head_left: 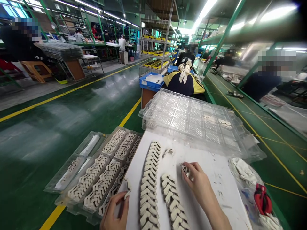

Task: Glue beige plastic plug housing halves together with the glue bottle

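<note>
My left hand [115, 210] is at the white table's [192, 143] left edge, its fingertips closed on a small off-white angled piece [128, 187]. Above the tabletop, right of the rows, the fingers of my right hand [198, 180] pinch another small pale piece [185, 170], partly hidden by the fingers. Between my hands, a long row of nested V-shaped off-white pieces [150, 188] runs away from me, with a shorter row [174, 201] to its right. A single loose piece [168, 151] rests near the far end of the rows.
Left of the table, a clear compartment tray [81, 199] holds rows of similar pieces. Stacked clear trays [182, 111] cover the far end. A red-and-black tool [262, 199] and a white cloth [243, 171] lie at right. Ahead sits a co-worker [184, 80] beside a blue bin [151, 81].
</note>
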`<state>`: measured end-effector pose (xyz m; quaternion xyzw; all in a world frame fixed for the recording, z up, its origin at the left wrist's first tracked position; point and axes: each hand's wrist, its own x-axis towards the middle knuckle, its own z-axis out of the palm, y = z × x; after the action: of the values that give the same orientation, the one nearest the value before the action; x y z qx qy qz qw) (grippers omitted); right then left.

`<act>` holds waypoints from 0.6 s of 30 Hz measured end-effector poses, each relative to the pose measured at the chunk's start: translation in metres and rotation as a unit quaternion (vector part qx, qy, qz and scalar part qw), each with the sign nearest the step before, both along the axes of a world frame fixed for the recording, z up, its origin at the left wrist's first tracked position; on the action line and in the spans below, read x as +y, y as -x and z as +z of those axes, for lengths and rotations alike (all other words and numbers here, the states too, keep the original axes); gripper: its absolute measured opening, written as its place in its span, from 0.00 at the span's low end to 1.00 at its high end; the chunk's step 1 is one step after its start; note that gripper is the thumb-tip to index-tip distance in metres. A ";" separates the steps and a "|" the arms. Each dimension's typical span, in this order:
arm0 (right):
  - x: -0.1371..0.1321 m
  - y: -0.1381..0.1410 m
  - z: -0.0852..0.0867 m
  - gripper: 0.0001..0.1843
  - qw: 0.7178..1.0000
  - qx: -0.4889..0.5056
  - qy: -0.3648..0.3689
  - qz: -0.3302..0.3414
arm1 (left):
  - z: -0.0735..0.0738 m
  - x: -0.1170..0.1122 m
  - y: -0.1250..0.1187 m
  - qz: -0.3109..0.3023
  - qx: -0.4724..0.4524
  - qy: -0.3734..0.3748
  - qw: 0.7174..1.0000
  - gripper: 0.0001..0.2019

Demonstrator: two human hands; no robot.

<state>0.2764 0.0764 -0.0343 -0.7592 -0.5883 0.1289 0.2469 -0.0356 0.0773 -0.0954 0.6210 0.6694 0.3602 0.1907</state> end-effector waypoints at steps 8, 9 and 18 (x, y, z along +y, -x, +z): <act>0.011 0.009 -0.019 0.10 1.000 0.013 0.002 -0.025 | 0.008 0.004 -0.002 -0.011 -0.022 0.015 1.000 0.20; 0.013 0.011 -0.020 0.09 0.999 0.026 -0.001 -0.030 | 0.010 0.005 -0.004 -0.009 -0.028 0.013 0.999 0.21; 0.012 0.011 -0.002 0.10 0.952 0.297 -0.028 -0.075 | 0.023 0.003 -0.013 0.001 -0.066 0.000 0.998 0.22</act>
<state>0.2656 0.0884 -0.0366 -0.7214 -0.4331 0.3126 0.4408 -0.0227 0.0799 -0.0728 0.5954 0.6559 0.4007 0.2339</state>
